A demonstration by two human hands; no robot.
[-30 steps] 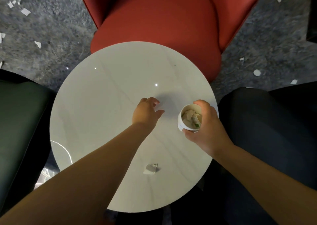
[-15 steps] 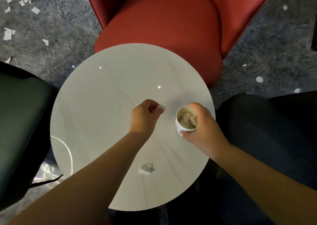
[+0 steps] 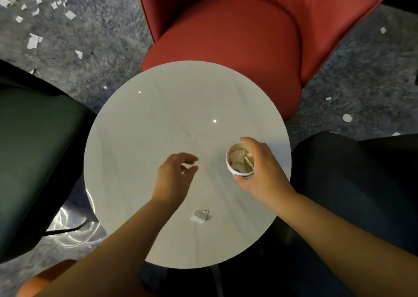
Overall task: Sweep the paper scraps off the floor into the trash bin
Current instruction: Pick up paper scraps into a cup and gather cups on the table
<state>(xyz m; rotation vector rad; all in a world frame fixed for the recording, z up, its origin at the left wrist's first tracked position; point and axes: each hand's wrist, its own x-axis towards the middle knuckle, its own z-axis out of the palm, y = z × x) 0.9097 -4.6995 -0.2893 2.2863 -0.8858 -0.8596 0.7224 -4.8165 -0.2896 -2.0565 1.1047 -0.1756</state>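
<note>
While our right hand gripped a cup holding scraps above the round worktop, our left hand pinched a small white scrap between curled fingers, well apart from the cup. One folded scrap lay on the worktop near us. More scraps littered the grey floor beside a red chair.
</note>
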